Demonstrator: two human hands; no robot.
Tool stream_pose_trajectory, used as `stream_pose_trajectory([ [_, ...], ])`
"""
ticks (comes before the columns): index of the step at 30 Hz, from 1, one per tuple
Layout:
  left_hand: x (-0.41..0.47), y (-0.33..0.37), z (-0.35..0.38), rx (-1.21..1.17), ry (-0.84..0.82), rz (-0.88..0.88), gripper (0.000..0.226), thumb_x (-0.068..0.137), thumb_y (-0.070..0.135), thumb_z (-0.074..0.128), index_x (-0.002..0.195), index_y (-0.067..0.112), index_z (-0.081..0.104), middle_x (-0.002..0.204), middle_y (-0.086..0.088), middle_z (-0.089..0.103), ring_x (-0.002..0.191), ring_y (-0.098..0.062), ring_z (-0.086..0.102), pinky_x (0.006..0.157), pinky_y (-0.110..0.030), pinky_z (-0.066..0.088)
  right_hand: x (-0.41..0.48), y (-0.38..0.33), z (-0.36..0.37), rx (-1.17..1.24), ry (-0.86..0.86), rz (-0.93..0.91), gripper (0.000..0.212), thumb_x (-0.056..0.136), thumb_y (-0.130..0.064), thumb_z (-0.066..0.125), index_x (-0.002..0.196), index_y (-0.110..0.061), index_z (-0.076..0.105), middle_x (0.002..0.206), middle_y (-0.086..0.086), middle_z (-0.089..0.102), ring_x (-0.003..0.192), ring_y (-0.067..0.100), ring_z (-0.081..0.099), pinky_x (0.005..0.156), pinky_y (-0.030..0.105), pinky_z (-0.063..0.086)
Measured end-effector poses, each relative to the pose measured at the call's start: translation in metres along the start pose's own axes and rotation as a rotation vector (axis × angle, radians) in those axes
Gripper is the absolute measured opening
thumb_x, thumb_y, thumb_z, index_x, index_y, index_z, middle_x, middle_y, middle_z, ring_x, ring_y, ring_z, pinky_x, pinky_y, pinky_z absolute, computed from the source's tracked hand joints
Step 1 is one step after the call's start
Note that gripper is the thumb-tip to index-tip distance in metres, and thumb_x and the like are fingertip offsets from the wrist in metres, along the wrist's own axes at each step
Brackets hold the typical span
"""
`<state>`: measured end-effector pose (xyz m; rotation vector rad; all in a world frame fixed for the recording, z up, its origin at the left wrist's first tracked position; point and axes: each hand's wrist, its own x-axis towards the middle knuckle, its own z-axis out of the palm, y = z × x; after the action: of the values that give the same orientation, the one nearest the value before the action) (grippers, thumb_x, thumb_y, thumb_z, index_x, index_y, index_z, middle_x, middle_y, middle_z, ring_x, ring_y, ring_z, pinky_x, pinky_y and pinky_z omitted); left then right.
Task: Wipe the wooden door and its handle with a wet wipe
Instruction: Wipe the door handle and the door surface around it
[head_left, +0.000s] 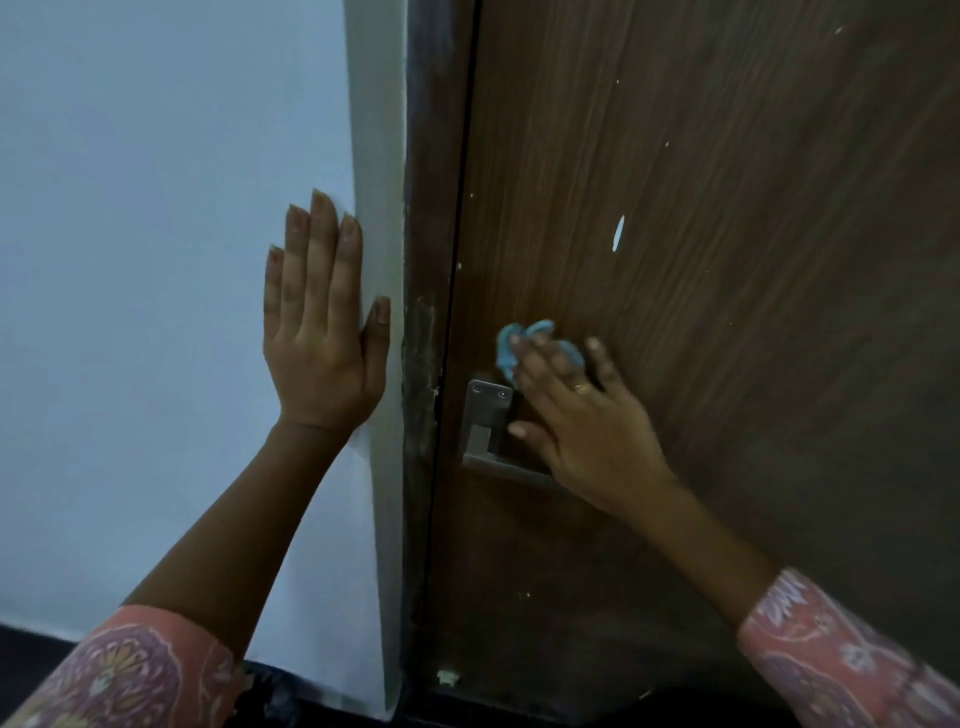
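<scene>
1. One wooden door (727, 260), one metal handle (485, 431), one wet wipe (506, 349) (blue, crumpled).
2. Right hand (587, 431), grip apart, presses the wipe on the door just above the handle.
3. Left hand (322, 353), grip apart, lies flat on the wall (130, 260).

head cam | wide-angle, worn | faces forward and down | near door (727, 260) and wall (156, 208) | single view, no overlap
</scene>
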<state>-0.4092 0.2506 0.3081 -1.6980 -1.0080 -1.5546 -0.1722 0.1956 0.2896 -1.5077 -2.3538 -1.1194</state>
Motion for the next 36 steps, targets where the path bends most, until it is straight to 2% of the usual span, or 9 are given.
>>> stream_pose_trajectory([
  [3, -0.001, 0.000, 0.000, -0.004, -0.004, 0.005, 0.061, 0.091, 0.014, 0.048, 0.144, 0.002, 0.019, 0.145, -0.021, 0.026, 0.144, -0.015, 0.003, 0.119, -0.036, 0.011, 0.003, 0.004, -0.002, -0.038, -0.051, -0.111, 0.055, 0.098, -0.046, 0.018, 0.141, -0.013, 0.022, 0.154, 0.000, 0.020, 0.142, 0.014, 0.015, 0.115, 0.038, -0.009],
  [9, -0.001, -0.002, 0.000, -0.010, -0.011, 0.020, 0.066, 0.091, 0.016, 0.047, 0.144, 0.006, 0.010, 0.144, -0.021, 0.027, 0.144, -0.014, 0.003, 0.119, -0.035, 0.011, 0.055, -0.020, -0.020, -0.006, 0.075, -0.008, 0.054, 0.099, -0.042, 0.023, 0.141, -0.010, 0.034, 0.154, 0.004, 0.024, 0.143, 0.018, 0.017, 0.115, 0.042, 0.000],
  [14, -0.001, -0.003, 0.001, -0.022, -0.015, 0.041, 0.069, 0.091, 0.017, 0.046, 0.147, 0.015, 0.006, 0.149, -0.012, 0.024, 0.144, -0.015, 0.003, 0.119, -0.036, 0.012, 0.053, -0.029, -0.011, -0.049, 0.005, -0.206, 0.049, 0.098, -0.033, 0.027, 0.140, -0.010, 0.039, 0.152, 0.005, 0.028, 0.141, 0.019, 0.023, 0.115, 0.040, -0.002],
  [18, -0.003, -0.005, 0.003, -0.015, -0.014, 0.058, 0.068, 0.093, 0.019, 0.045, 0.148, 0.018, 0.005, 0.155, 0.004, 0.000, 0.144, -0.015, 0.005, 0.118, -0.036, 0.013, 0.060, -0.025, -0.023, 0.029, 0.120, 0.018, 0.049, 0.099, -0.034, 0.028, 0.141, -0.012, 0.035, 0.153, 0.004, 0.025, 0.141, 0.019, 0.021, 0.115, 0.039, -0.005],
  [23, -0.002, -0.004, 0.002, -0.036, -0.016, 0.037, 0.067, 0.091, 0.018, 0.046, 0.146, 0.013, 0.007, 0.151, -0.013, 0.023, 0.143, -0.015, 0.004, 0.118, -0.037, 0.014, 0.072, -0.053, -0.007, 0.032, 0.198, -0.059, 0.047, 0.092, -0.009, 0.031, 0.138, -0.004, 0.038, 0.150, 0.014, 0.031, 0.139, 0.028, 0.026, 0.114, 0.041, 0.019],
  [26, -0.003, -0.006, 0.003, -0.032, -0.018, 0.047, 0.070, 0.092, 0.019, 0.046, 0.147, 0.018, 0.004, 0.156, 0.000, 0.003, 0.144, -0.014, 0.003, 0.118, -0.036, 0.013, 0.065, -0.048, 0.002, -0.024, 0.227, -0.170, 0.039, 0.090, -0.004, 0.041, 0.126, -0.004, 0.054, 0.141, 0.014, 0.047, 0.129, 0.031, 0.040, 0.102, 0.038, 0.038],
  [28, -0.003, -0.005, 0.003, -0.030, -0.021, 0.056, 0.070, 0.092, 0.018, 0.046, 0.147, 0.019, 0.003, 0.156, 0.005, -0.002, 0.144, -0.013, 0.003, 0.118, -0.035, 0.013, 0.074, -0.041, -0.003, -0.024, 0.332, -0.190, 0.031, 0.088, -0.003, 0.044, 0.111, -0.004, 0.065, 0.128, 0.014, 0.059, 0.110, 0.028, 0.044, 0.086, 0.034, 0.037],
  [32, -0.002, -0.004, 0.002, -0.043, -0.012, 0.043, 0.070, 0.090, 0.016, 0.047, 0.146, 0.016, 0.005, 0.146, -0.015, 0.025, 0.143, -0.013, 0.001, 0.118, -0.035, 0.012, 0.090, -0.042, -0.016, 0.130, 0.507, -0.121, 0.022, 0.082, 0.000, 0.051, 0.093, 0.005, 0.069, 0.107, 0.022, 0.066, 0.100, 0.029, 0.048, 0.084, 0.032, 0.046],
  [36, -0.002, -0.005, 0.003, -0.046, -0.007, 0.036, 0.068, 0.090, 0.015, 0.048, 0.145, 0.013, 0.008, 0.143, -0.018, 0.026, 0.143, -0.012, 0.001, 0.118, -0.035, 0.012, 0.081, -0.082, -0.011, 0.116, 0.270, -0.027, 0.026, 0.059, -0.009, 0.077, 0.083, -0.002, 0.074, 0.100, 0.016, 0.070, 0.092, 0.031, 0.067, 0.070, 0.029, 0.056],
])
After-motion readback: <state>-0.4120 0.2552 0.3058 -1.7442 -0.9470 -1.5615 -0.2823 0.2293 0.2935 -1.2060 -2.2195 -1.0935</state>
